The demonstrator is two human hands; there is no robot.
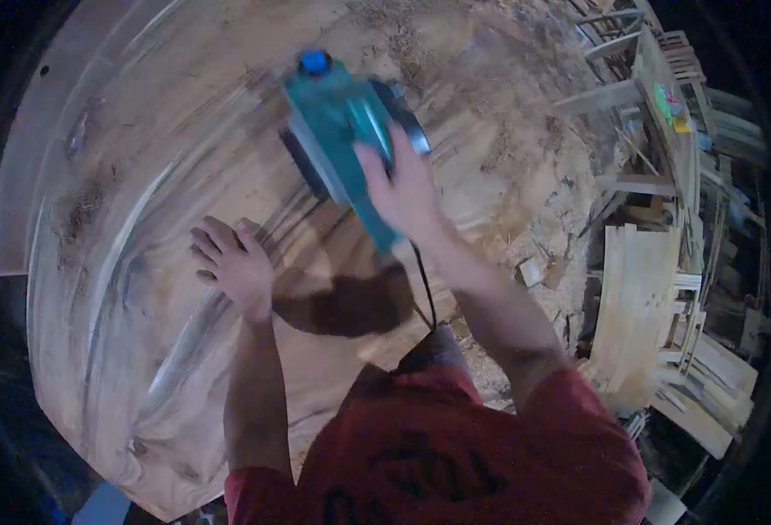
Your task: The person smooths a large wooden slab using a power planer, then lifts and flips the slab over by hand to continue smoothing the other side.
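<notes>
My right hand (400,188) is wrapped round the handle of a green power planer (337,131) with a blue knob at its front end. The planer is slightly blurred and lies over a broad wooden slab (167,289); whether it touches the wood cannot be made out. From its rear a black cord (425,284) runs back toward my body. Left of the tool, my left hand (237,262) rests on the slab with its fingers spread, holding nothing. A dark shadow falls on the wood between my hands.
Shavings (398,31) are scattered over the slab's far part. A small pale block (532,272) lies at its rough right side. Farther right are a wooden board (634,302) and stacked timber pieces (709,376). Another plank (31,166) borders the slab at the left.
</notes>
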